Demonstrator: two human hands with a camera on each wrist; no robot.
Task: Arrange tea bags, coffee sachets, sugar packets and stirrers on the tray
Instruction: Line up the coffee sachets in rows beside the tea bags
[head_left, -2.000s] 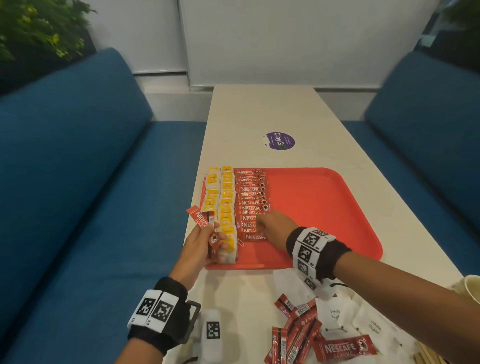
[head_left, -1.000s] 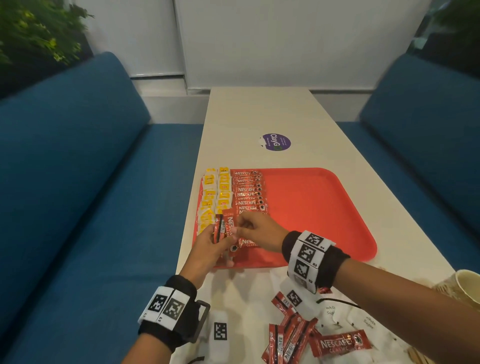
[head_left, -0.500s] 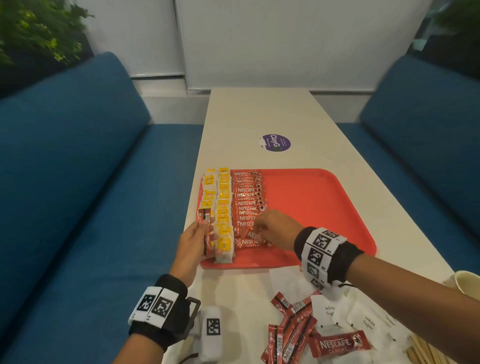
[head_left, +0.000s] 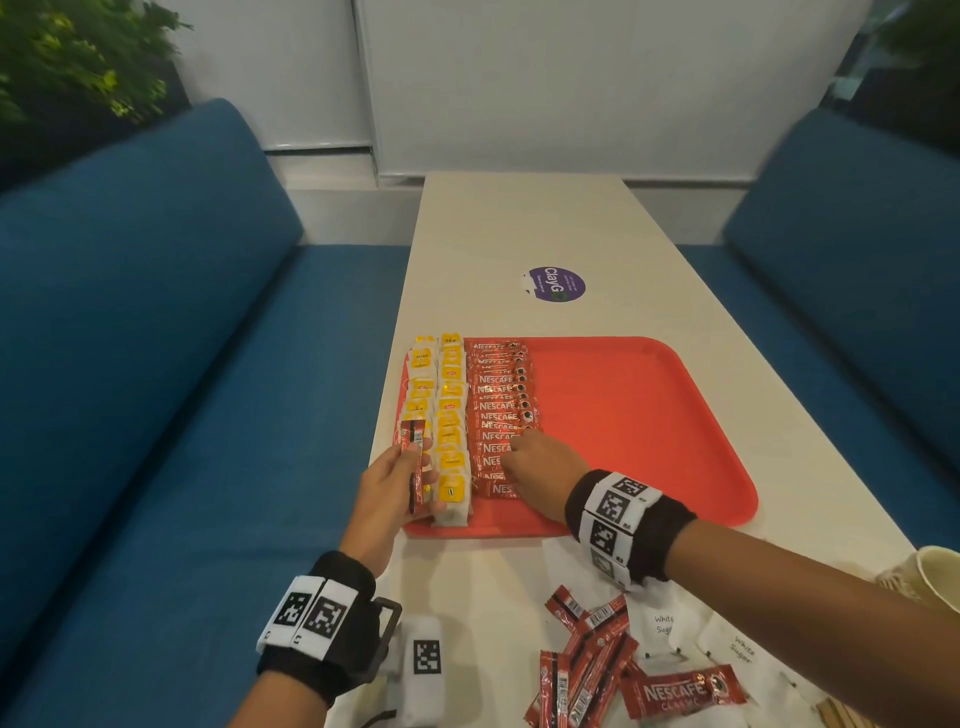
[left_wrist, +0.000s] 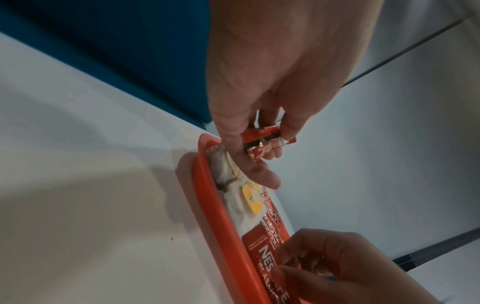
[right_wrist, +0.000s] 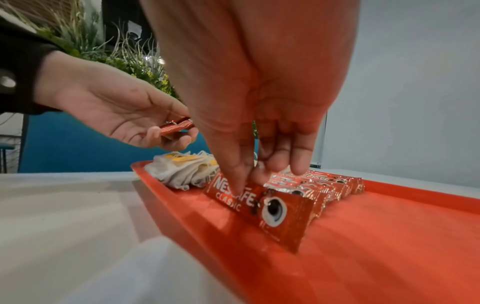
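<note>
A red plastic tray (head_left: 649, 431) with a raised rim lies on the pale worktop (head_left: 519, 234). Along its 9 o'clock side run two columns of tea bags (head_left: 449, 415), white pouches with yellow tags, packed edge to edge. Just beside them, toward 3 o'clock, stands a column of coffee sachets (head_left: 501, 402), glossy red with white lettering and a small cup picture, overlapping like shingles from the tray's 12 o'clock edge to near its 6 o'clock edge.

The left hand (head_left: 387, 493) hovers over the tray's 7 o'clock corner, fingers and thumb curled round a few spare sachets (head_left: 415, 467) held upright, barcode side showing. The right hand (head_left: 540, 467) is at the near end of the coffee column, its fingertips (right_wrist: 237, 185) pinching and pressing the nearest sachet (right_wrist: 272, 207), which tilts up on its long edge against the row behind.

On the worktop at 6 o'clock of the tray lies a loose heap of red sachets (head_left: 597, 670), some face down. Just at 3 o'clock of that heap are white sugar packets (head_left: 727, 649) with handwritten labels, and a paper cup (head_left: 935, 582) sits at the frame's 4 o'clock edge. A round purple sticker (head_left: 556, 284) sits beyond the tray at 12 o'clock.
</note>
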